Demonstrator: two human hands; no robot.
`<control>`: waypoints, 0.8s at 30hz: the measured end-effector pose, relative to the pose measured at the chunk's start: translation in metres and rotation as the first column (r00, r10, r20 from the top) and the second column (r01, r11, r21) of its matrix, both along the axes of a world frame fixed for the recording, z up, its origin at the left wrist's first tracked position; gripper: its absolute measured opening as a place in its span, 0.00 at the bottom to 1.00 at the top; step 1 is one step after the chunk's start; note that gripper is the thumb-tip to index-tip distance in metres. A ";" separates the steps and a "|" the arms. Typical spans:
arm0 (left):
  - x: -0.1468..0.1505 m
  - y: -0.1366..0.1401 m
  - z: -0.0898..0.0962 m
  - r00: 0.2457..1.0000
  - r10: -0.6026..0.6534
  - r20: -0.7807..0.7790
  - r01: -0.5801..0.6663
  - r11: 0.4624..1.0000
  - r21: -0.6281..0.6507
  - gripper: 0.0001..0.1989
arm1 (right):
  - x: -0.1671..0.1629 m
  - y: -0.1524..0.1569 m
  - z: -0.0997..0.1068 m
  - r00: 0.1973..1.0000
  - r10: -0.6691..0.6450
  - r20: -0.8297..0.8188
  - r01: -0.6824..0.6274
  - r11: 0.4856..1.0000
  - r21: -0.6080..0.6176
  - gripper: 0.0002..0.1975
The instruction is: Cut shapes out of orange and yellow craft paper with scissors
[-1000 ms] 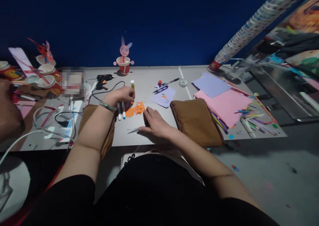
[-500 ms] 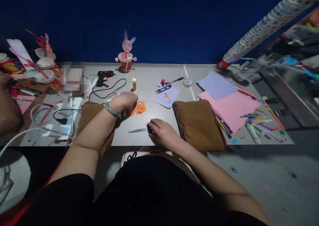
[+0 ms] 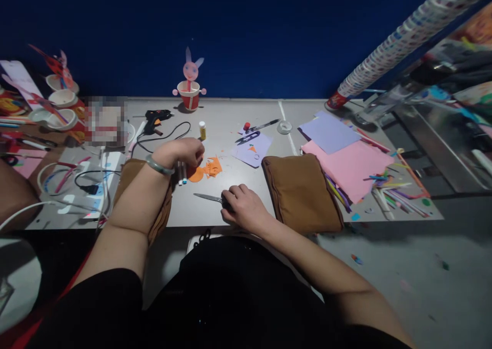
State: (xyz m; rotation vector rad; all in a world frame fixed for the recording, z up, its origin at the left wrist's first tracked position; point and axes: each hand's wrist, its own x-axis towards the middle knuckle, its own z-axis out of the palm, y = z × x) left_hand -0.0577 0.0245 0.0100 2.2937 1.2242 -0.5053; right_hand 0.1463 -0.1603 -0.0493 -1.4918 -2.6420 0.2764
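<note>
My left hand (image 3: 186, 152), with a bangle at the wrist, has its fingers curled together beside the glue stick (image 3: 202, 130). What they hold, if anything, is hidden. Just below it lie slim pens (image 3: 182, 176) and a round orange paper piece (image 3: 196, 175). A cut orange paper shape (image 3: 213, 166) with drawn lines is to the right of these. Near the table's front edge, my right hand (image 3: 246, 209) is closed round the handles of the scissors (image 3: 207, 197). Their blades point left, low over the tabletop.
Brown cloth pouches (image 3: 303, 192) flank the work area. Behind are a glue gun (image 3: 156, 118), a rabbit-faced cup (image 3: 189, 95), thread snips (image 3: 248, 138) and tape (image 3: 284, 127). Pink paper (image 3: 349, 167) lies right; a power strip (image 3: 102, 185) and another person's arm (image 3: 17, 195) are left.
My left hand has drawn slightly left and up from the orange paper, uncovering the round piece and the pens. My right hand stays on the scissors. The view has shifted a little.
</note>
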 end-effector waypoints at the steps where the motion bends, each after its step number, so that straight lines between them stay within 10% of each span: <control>1: -0.003 0.002 0.002 1.000 0.008 0.004 -0.008 1.000 0.004 0.11 | 0.000 0.001 0.000 1.000 -0.002 0.002 0.002 1.000 -0.003 0.16; 13: -0.006 0.004 0.017 0.950 0.256 -0.180 -0.199 0.938 0.284 0.16 | -0.031 0.032 0.000 0.959 0.283 -0.003 -0.283 0.958 -0.039 0.25; 24: -0.014 0.008 0.008 0.943 0.302 -0.142 -0.241 0.911 0.336 0.16 | -0.009 0.087 -0.002 0.958 0.264 0.115 -0.271 0.961 0.054 0.30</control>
